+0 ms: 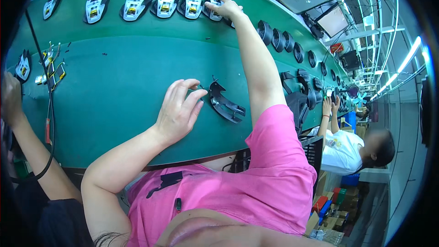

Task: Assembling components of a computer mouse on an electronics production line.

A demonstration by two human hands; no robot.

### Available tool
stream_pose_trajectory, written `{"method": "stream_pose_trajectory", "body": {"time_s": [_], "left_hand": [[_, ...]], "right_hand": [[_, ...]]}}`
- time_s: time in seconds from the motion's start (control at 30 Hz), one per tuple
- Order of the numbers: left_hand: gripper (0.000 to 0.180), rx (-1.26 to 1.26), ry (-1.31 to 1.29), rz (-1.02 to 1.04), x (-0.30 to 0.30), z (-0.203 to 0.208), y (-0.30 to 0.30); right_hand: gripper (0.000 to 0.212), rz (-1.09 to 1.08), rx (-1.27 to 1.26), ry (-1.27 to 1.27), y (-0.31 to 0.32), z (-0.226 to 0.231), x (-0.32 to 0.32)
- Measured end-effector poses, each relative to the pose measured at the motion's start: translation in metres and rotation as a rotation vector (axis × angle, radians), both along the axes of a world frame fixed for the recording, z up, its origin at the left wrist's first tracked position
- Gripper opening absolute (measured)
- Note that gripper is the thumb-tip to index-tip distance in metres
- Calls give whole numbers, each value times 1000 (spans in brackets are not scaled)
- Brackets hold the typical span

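At the far side of the table, my right hand (pixel 225 9) reaches out with its fingers on a black-and-white shell (pixel 211 13) that has a yellow part inside. The shell stands at the right end of a row of similar ones, and part of it is hidden by the fingers. Nearer to me, my left hand (pixel 179 109) hovers over the green table with loosely bent, parted fingers. Just right of its fingertips lies a curved black plastic piece (pixel 224 105) with a narrow pointed end. A tiny dark bit shows by the index fingertip.
More black-and-white shells (pixel 136 7) stand along the far side. Wired small parts (pixel 55 68) lie at left beside a hanging black cable (pixel 51 105). A co-worker's arm (pixel 41 155) comes in at left. Black round parts (pixel 278 40) and black straps (pixel 304 87) occupy the right, before another co-worker (pixel 343 153).
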State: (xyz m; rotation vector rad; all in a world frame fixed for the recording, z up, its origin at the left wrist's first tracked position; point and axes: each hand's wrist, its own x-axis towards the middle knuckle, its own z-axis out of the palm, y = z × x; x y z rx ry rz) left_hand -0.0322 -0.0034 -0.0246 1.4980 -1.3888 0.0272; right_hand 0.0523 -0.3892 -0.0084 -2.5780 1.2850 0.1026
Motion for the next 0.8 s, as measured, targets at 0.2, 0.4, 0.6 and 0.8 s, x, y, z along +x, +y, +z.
{"method": "stream_pose_trajectory", "body": {"time_s": [0.2,0.4,0.6,0.8], "left_hand": [[31,2,14,3,-1,1,0],[30,12,30,1,0,-1,0],[29,13,33,-6,0,1,0],[30,9,33,-5,0,-1,1]], "right_hand": [[89,-10,-14,26,8,6,3],[90,88,-35,37,35,13,14],[87,83,-48,35,72,14,39],[87,69,-14,57,95,17,58]]}}
